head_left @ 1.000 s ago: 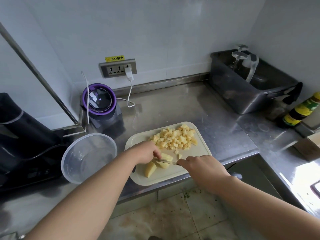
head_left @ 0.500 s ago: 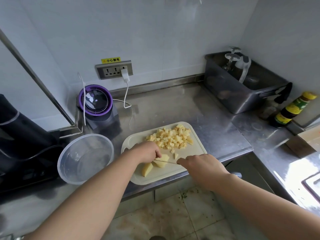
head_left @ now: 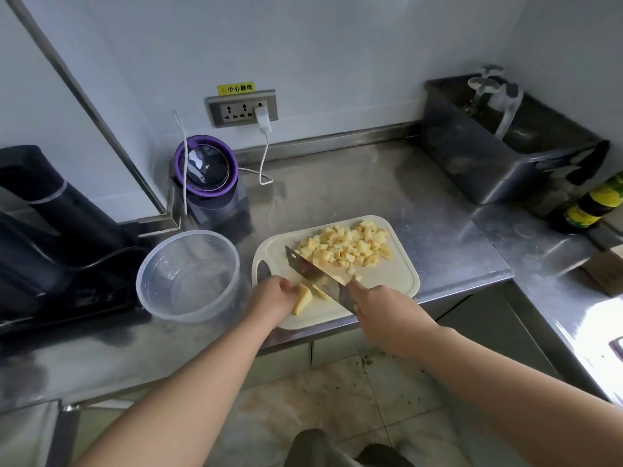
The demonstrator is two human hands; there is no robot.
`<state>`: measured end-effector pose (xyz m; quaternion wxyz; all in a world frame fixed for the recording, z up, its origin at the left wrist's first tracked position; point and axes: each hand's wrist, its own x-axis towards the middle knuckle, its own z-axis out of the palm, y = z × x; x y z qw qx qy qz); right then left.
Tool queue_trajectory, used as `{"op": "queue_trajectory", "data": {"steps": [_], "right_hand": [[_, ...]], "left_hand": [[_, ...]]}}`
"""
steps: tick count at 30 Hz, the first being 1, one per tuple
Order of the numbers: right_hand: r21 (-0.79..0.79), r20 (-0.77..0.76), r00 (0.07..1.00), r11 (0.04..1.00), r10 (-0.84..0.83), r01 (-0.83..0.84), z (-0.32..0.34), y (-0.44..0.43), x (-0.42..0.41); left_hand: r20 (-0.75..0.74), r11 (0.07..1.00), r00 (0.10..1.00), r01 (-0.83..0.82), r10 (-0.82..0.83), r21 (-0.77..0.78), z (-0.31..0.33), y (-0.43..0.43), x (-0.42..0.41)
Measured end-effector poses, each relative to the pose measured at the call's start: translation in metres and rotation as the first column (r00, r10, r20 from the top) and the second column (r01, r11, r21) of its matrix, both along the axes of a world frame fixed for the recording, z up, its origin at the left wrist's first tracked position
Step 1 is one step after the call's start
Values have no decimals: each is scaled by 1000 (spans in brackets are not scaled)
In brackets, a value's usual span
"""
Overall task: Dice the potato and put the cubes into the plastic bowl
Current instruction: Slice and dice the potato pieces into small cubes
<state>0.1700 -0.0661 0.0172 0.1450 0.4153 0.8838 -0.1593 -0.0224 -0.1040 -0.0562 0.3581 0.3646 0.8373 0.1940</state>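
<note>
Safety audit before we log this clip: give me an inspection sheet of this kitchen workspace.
surface: steel counter, cutting board near its front edge.
job's things: potato cubes piled on the board; plastic bowl empty, left of it.
clutter: blender, steel tub, bottle.
grips: left hand holds potato chunk; right hand holds knife, blade tilted.
cables: white cable from wall socket to the counter; black cable by the bowl.
surroundings: white walls, stained floor tiles.

1 cutting board point(head_left: 387, 281). On it: 1 heap of cubes point(head_left: 347, 246), too many to count; 2 potato chunks point(head_left: 302, 299); 1 knife point(head_left: 310, 269); 2 hands: left hand point(head_left: 273, 298), right hand point(head_left: 381, 308). L of board: 1 plastic bowl point(head_left: 188, 237). Behind board: 1 blender point(head_left: 205, 170), 1 metal tub point(head_left: 472, 170).
</note>
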Motion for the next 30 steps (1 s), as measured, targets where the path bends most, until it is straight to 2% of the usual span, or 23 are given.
{"op": "queue_trajectory", "data": {"steps": [2,6,14,21,30], "right_hand": [[-28,-2,1000,999,-18,18,-1,-3,-4],[-55,9,1000,998,-12,12,-3,-8,-7],[-65,25,1000,998,-1,3,-5,-8,-12],[-86,24,999,996,31,-28,-12,-9,-12],[-155,27,1000,988,-6,10,-42,-5,-21]], "left_hand": [[55,999,998,13,-12,-31,-9,-2,4],[-21,999,999,47,-47,-26,-14,-2,7],[-32,999,998,48,-48,-14,-13,-1,5],[-106,998,993,55,-56,-15,-9,-3,9],[-51,999,999,9,-7,35,-9,-5,8]]}}
